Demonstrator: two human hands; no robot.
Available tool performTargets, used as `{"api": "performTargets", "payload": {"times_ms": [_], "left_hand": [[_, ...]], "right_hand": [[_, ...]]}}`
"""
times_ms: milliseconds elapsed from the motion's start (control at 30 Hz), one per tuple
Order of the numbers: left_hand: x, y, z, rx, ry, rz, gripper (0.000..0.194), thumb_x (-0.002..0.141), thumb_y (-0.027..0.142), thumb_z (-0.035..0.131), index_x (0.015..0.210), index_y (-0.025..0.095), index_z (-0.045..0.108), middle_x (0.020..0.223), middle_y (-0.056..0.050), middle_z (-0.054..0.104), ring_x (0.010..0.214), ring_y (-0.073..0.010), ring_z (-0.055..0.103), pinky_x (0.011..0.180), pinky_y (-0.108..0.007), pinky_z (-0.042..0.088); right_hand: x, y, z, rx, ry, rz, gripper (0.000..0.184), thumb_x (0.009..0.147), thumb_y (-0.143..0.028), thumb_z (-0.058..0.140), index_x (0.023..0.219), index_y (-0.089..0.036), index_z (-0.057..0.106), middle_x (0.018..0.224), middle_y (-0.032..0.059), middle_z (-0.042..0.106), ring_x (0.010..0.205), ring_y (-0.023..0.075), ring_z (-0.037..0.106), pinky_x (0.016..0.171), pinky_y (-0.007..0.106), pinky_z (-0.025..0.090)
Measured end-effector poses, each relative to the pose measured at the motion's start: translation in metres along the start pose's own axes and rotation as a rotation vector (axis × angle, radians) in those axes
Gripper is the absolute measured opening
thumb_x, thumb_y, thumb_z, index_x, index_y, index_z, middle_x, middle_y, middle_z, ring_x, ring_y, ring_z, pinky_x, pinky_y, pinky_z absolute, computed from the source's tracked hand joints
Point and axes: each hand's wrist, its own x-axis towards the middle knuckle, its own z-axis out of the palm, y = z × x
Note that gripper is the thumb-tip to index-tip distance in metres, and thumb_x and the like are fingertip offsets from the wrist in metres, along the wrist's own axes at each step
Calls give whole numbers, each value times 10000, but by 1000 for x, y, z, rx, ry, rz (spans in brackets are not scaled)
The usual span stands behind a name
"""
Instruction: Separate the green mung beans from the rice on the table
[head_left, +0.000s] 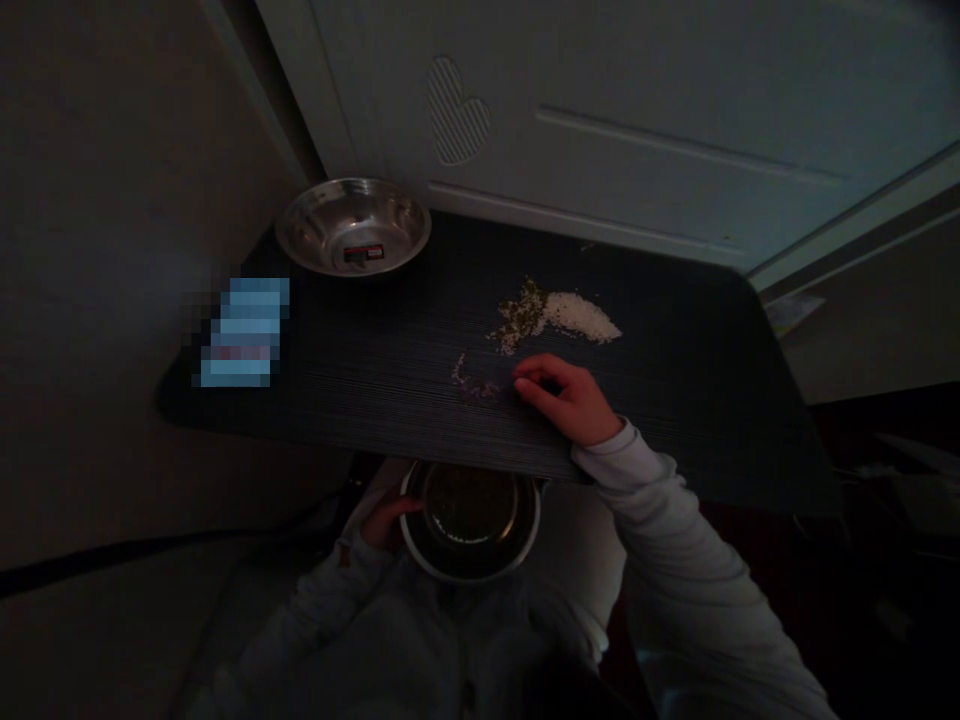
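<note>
My right hand (568, 396) rests on the dark table (360, 370), fingers curled and pinched together beside a small scatter of grains (474, 381). Whether anything is between the fingertips is too small to see. Farther back lie a greenish pile of grains (523, 314) and a white pile of grains (583, 318), touching each other. My left hand (386, 522) grips the rim of a metal bowl (470, 520) held below the table's near edge; the bowl holds dark contents.
An empty steel bowl (352, 226) with a label stands at the table's back left corner. A blurred blue object (244, 332) lies near the left edge. A white door (637, 110) stands behind the table. The scene is dim.
</note>
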Motion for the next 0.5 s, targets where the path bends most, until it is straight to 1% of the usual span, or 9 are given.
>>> {"api": "performTargets", "payload": {"times_ms": [67, 167, 267, 367, 433, 500], "left_hand": [[2, -1, 0, 9, -32, 26, 204, 475, 130, 669, 651, 209, 735, 830, -72, 766, 991, -341, 628, 855, -391, 475], [5, -3, -3, 7, -36, 48, 239, 470, 123, 664, 686, 194, 739, 831, -59, 767, 937, -327, 653, 846, -398, 479], [8, -5, -7, 16, -41, 70, 189, 474, 124, 666, 642, 183, 731, 820, -59, 767, 888, -316, 669, 846, -398, 479], [11, -8, -11, 28, -64, 94, 162, 480, 133, 672, 615, 203, 728, 848, -63, 765, 906, -319, 663, 848, -388, 482], [14, -10, -14, 30, -86, 107, 208, 492, 137, 669, 669, 221, 739, 892, -58, 762, 942, -319, 652, 860, -386, 477], [16, -13, -17, 27, -101, 113, 251, 496, 142, 665, 717, 230, 744, 891, -52, 762, 949, -320, 649, 867, -394, 475]], "right_hand": [[0, 0, 0, -5, -1, 0, 132, 796, -303, 554, 851, -196, 608, 609, -25, 570, 578, 113, 520, 585, 244, 381], [-1, -1, 0, 6, -7, -5, 133, 795, -297, 557, 858, -190, 603, 620, -22, 568, 584, 111, 515, 590, 245, 385], [-2, -3, -1, 28, -13, -12, 129, 795, -294, 558, 853, -188, 601, 621, -22, 559, 585, 110, 513, 582, 242, 386], [-3, -4, -2, 38, -14, -12, 128, 795, -288, 556, 851, -184, 603, 623, -20, 549, 592, 112, 514, 579, 241, 386], [-3, -4, -2, 44, -10, 4, 131, 796, -292, 555, 853, -186, 605, 630, -19, 546, 593, 112, 513, 574, 240, 386], [-4, -4, -2, 45, -12, 9, 132, 797, -297, 554, 850, -189, 606, 629, -20, 544, 587, 111, 509, 565, 238, 385]]}}
